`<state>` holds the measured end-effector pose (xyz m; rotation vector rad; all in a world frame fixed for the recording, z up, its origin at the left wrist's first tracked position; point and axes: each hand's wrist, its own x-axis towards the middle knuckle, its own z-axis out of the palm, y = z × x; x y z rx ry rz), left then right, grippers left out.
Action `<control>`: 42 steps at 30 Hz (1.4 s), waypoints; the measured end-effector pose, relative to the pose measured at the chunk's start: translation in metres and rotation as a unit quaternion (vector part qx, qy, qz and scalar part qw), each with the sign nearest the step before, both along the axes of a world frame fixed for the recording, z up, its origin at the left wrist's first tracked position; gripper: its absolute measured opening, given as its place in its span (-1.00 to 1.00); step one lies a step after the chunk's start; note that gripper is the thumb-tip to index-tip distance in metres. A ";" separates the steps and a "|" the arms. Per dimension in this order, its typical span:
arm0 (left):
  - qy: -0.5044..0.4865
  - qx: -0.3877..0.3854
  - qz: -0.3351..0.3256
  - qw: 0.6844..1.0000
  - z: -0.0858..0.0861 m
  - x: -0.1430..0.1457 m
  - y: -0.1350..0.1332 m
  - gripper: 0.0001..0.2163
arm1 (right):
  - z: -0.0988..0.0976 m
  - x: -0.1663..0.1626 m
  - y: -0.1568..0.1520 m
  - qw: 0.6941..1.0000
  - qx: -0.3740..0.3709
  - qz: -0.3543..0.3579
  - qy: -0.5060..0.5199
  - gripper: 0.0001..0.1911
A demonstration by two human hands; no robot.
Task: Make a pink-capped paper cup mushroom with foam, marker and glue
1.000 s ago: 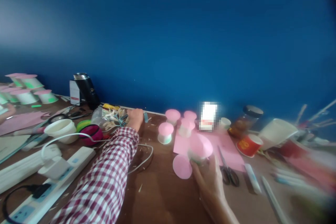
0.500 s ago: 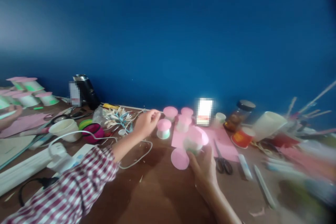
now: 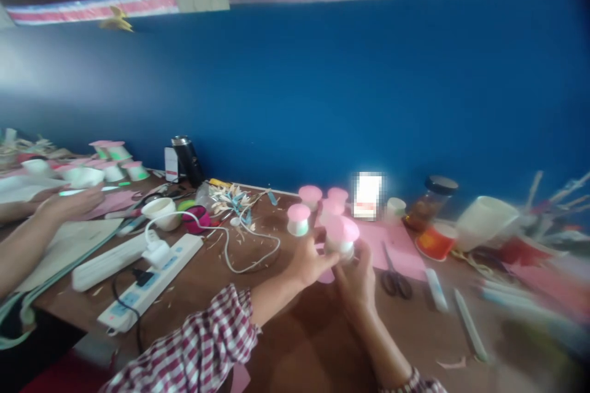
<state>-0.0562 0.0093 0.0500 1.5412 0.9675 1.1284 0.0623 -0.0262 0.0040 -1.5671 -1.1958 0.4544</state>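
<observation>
Between my hands is a white paper cup point(image 3: 340, 248) topped with a pink paper disc point(image 3: 342, 230). My right hand point(image 3: 360, 279) grips it from the right and below. On its other side, my left hand point(image 3: 308, 265) has its thumb against the cup; some of its fingers are hidden behind it. A loose pink disc point(image 3: 326, 276) lies partly covered beneath my hands. Just beyond stand several similar pink-topped cups, the nearest being a cup point(image 3: 298, 227) to the left. Pink paper point(image 3: 396, 252) lies behind and to the right of the held cup.
Scissors point(image 3: 395, 282), a glue tube point(image 3: 436, 290) and a pen-like tool point(image 3: 469, 325) lie to the right. A jar point(image 3: 431, 202) stands behind. Leftward are a power strip point(image 3: 150, 285), its cable, a black flask point(image 3: 188, 161) and another person's hands point(image 3: 76, 202).
My left hand has come down and right, from beside the standing cups to the cup in my right hand. The camera has turned left and up, showing more of the other person's arms.
</observation>
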 end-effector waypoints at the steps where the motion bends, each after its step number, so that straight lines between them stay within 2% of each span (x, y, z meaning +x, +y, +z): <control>1: -0.001 0.002 0.008 1.000 0.000 0.000 -0.001 -0.59 | -0.001 0.000 0.000 1.000 -0.001 0.006 -0.001 -0.31; 6: 0.011 0.031 0.028 0.999 0.001 -0.014 0.000 -0.56 | -0.011 0.001 0.003 0.997 0.065 0.026 -0.042 -0.17; 8: 0.042 0.045 0.079 0.995 0.005 -0.029 0.008 -0.56 | -0.015 0.003 0.004 0.994 0.099 0.017 -0.049 -0.14; 11: 0.082 0.053 0.151 0.984 0.012 -0.059 0.033 -0.51 | -0.017 0.005 0.006 0.992 0.116 -0.012 -0.038 -0.22; 13: 0.095 0.065 0.208 0.971 0.015 -0.078 0.057 -0.55 | -0.016 0.005 0.007 0.993 0.112 -0.025 -0.036 -0.27; 17: 0.155 0.073 0.318 0.933 0.010 -0.106 0.106 -0.56 | -0.018 0.005 0.008 0.993 0.103 -0.030 -0.051 -0.33; 20: 0.238 0.061 0.321 0.915 -0.004 -0.112 0.134 -0.55 | -0.020 0.004 0.008 0.991 0.103 -0.032 -0.084 -0.36; 27: 0.308 0.061 0.298 0.901 -0.032 -0.095 0.172 -0.59 | -0.022 0.004 0.012 0.985 0.113 -0.029 -0.125 -0.38; 36: 0.387 0.048 0.267 0.881 -0.048 -0.090 0.189 -0.63 | -0.024 0.001 0.013 0.984 0.114 -0.029 -0.135 -0.42; 42: 0.403 0.053 0.262 0.876 -0.053 -0.089 0.193 -0.63 | -0.026 0.000 0.014 0.983 0.116 -0.020 -0.141 -0.43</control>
